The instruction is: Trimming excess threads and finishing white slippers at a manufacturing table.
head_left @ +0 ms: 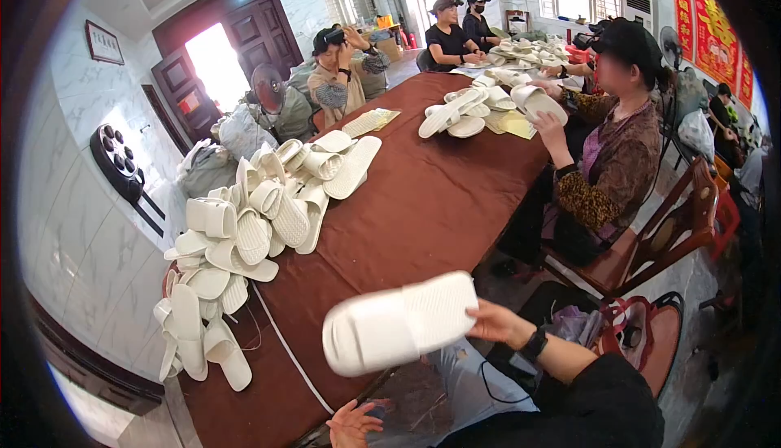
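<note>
Lower centre in the frame, the right hand (pixel 506 324) pinches one end of a white slipper (pixel 399 324) by the brown surface (pixel 399 232). The left hand (pixel 355 425), bottom centre, has fingers spread. White footwear (pixel 290 222) is heaped left of centre.

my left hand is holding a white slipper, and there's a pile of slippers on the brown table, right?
Not quite: the head view shows the right hand holding the white slipper, while the left hand is empty. The pile of slippers is indeed on the brown table.
</note>
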A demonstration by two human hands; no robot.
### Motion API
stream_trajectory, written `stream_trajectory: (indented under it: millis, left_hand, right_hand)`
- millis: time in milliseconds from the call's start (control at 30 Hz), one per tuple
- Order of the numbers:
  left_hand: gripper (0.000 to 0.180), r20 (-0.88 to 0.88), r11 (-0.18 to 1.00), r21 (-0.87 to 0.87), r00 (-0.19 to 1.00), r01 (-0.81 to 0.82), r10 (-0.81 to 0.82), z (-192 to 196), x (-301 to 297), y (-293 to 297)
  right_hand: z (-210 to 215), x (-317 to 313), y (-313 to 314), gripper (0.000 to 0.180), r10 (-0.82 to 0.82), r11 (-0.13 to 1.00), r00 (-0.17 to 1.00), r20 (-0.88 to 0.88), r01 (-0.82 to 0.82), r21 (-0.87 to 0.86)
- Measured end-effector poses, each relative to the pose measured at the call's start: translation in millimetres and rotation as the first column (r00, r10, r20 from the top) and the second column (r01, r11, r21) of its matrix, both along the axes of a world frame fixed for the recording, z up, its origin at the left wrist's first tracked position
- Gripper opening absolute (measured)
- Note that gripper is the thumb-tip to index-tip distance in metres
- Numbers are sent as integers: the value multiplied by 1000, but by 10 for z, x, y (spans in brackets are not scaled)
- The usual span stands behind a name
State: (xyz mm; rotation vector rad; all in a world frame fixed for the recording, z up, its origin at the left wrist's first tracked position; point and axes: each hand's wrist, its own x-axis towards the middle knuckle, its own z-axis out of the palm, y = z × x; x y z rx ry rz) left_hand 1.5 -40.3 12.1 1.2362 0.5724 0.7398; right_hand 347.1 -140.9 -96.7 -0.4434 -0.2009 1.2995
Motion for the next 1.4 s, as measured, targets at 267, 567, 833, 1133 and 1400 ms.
stream_trajectory:
  millis: [267, 567, 833, 1133, 1400]
  left_hand:
    - [44, -183, 983, 64, 966, -174, 183, -339, -458, 30]
    - [45, -163, 910, -91, 907, -406, 388, -524, -793, -6]
    - [34, -238, 896, -11, 871, -444, 429, -400, -804, 2]
    - [32, -186, 828, -45, 819, -558, 542, -587, -1279, -192]
    - [30, -201, 759, -45, 750, -649, 630, -430, -1325, -192]
  right_hand:
    - [184, 1685, 942, 38, -498, 862, 843, -202, 507, -6]
    - [791, 1729, 2200, 84, -102, 982, 981, 163, 125, -140]
    - [901, 304, 3331, 69, 226, 953, 806, 547, -66, -296]
    - [469, 119, 4397, 51, 37, 951, 762, 647, 171, -256]
    - [448, 110, 4373, 41, -130, 952, 842, 524, 253, -170]
